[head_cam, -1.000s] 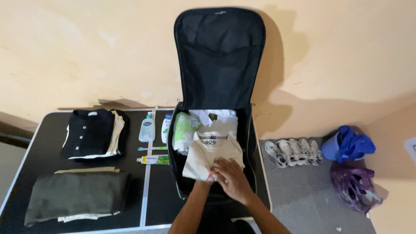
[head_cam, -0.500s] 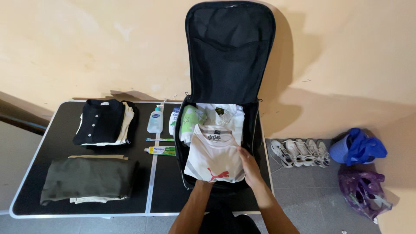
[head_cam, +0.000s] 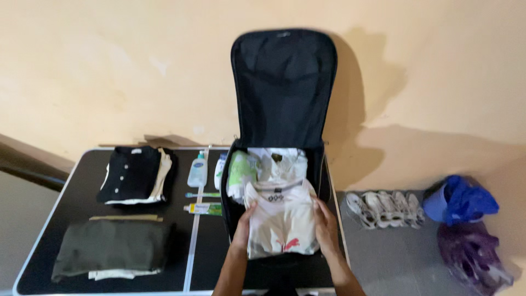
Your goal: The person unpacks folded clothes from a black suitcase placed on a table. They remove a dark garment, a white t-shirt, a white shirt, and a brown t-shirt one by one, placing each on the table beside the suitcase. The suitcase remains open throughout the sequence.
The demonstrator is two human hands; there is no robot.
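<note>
A black suitcase (head_cam: 324,181) lies open on a black table (head_cam: 71,181), its lid (head_cam: 282,87) leaning upright against the wall. Inside, a folded white shirt (head_cam: 282,225) with a red mark lies on top of other light clothes. My left hand (head_cam: 242,229) grips the shirt's left edge and my right hand (head_cam: 326,226) grips its right edge. A pale green packet (head_cam: 240,171) sits in the suitcase's far left corner.
On the table left of the suitcase are a folded black shirt (head_cam: 129,174), a dark olive folded garment (head_cam: 112,246), a lotion bottle (head_cam: 198,170), a toothbrush (head_cam: 201,194) and a toothpaste box (head_cam: 204,209). White shoes (head_cam: 383,209), a blue bag (head_cam: 463,200) and a purple bag (head_cam: 474,255) lie on the floor, right.
My hands moved from the shirt's near edge to its two sides, and the shirt now looks narrower. The camera view has shifted back and up slightly.
</note>
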